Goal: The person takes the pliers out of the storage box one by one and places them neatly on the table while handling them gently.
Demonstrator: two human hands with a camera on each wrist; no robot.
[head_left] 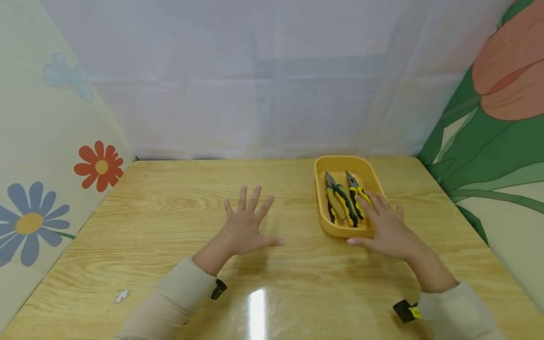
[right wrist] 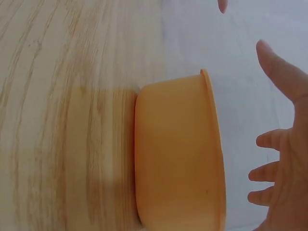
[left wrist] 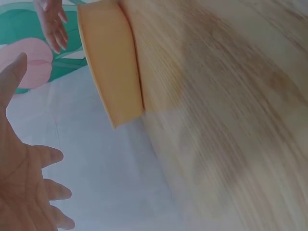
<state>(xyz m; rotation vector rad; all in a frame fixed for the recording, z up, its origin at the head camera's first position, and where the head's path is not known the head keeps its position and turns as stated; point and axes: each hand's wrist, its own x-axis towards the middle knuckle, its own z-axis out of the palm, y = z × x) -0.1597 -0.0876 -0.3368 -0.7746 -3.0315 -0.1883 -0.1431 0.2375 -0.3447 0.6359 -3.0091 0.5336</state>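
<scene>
A yellow plastic bin [head_left: 325,224] stands at the back right of the wooden table. Inside lie pliers with yellow, green and black handles: one pair [head_left: 340,198] on the left and long-nose pliers [head_left: 352,184] on the right; part of the latter is hidden by fingers. My left hand [head_left: 246,231] hovers over the table left of the bin, fingers spread, holding nothing. Above the bin's near right corner is my right hand [head_left: 386,231], also with fingers spread and nothing in it. The right wrist view shows its fingers apart from the bin's wall [right wrist: 178,154].
A small white scrap [head_left: 121,296] lies on the table [head_left: 170,203] at the near left. A pale cloth backdrop [head_left: 204,94] closes off the far edge. Flower-printed panels [head_left: 505,156] stand on both sides.
</scene>
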